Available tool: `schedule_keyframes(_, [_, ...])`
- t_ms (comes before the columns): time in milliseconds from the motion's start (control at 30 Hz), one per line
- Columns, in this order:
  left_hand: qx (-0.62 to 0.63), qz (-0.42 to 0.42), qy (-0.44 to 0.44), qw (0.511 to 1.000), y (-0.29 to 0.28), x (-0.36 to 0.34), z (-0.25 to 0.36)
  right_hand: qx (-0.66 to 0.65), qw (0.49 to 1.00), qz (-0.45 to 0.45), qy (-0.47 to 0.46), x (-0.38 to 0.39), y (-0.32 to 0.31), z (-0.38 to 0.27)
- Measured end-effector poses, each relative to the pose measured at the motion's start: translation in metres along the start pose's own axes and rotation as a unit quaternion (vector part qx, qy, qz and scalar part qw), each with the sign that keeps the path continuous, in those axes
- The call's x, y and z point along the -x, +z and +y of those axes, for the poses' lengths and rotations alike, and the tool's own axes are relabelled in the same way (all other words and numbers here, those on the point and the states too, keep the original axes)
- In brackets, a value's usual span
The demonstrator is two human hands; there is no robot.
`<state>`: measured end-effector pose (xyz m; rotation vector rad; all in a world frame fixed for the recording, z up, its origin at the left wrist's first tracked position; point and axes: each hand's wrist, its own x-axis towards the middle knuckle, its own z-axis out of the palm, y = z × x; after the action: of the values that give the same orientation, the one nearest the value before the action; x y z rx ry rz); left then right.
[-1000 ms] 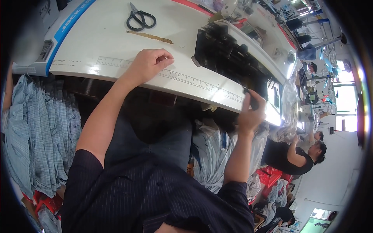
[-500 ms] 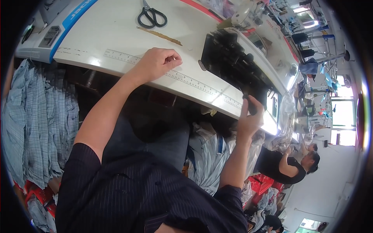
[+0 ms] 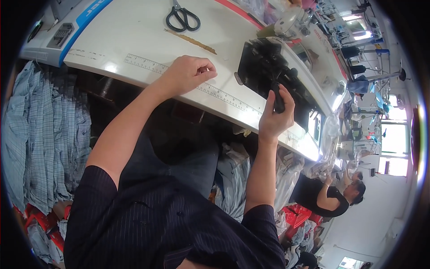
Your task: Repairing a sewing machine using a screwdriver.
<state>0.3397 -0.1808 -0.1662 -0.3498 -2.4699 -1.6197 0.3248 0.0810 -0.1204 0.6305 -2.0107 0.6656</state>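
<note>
My right hand [image 3: 278,114] grips a black-handled tool [image 3: 278,99], which looks like a screwdriver. Its far end points into the dark, open mechanism [image 3: 268,62] of a sewing machine set in the table, where the tip is lost against the black parts. My left hand [image 3: 190,74] rests at the front edge of the white table [image 3: 134,33] with fingers curled and thumb against them. Whatever it may pinch is too small to make out. Under and beside that hand runs a ruler scale [image 3: 228,98] along the table edge.
Black-handled scissors [image 3: 182,20] and a ragged brown strip [image 3: 192,41] lie farther back on the table. Checked blue-grey fabric pieces [image 3: 49,134] hang at left. Pale cloth [image 3: 233,179] is piled beside my legs. A person in black [image 3: 320,195] sits at right near a red basket [image 3: 296,215].
My right hand has moved up and left with the tool, from the table's edge to over the mechanism. The left hand stays nearly in place; the view has shifted slightly.
</note>
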Motion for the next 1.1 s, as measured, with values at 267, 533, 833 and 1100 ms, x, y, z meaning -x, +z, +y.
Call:
schedule_keyframes(267, [0.016, 0.004, 0.02, 1.0, 0.001, -0.002, -0.003, -0.028, 1.0, 0.001, 0.014, 0.005, -0.002, 0.005])
schedule_keyframes(533, [0.008, 0.01, 0.026, 1.0, 0.002, -0.001, -0.004, -0.013, 1.0, -0.015, 0.011, 0.005, -0.004, 0.006])
schedule_keyframes(833, [0.008, 0.02, 0.023, 1.0, 0.003, -0.001, -0.004, 0.038, 0.997, -0.036, 0.063, 0.029, -0.073, 0.003])
schedule_keyframes(1100, [-0.007, 0.022, 0.039, 0.999, 0.003, -0.001, -0.002, 0.217, 0.953, -0.149, 0.151, 0.014, -0.078, 0.06])
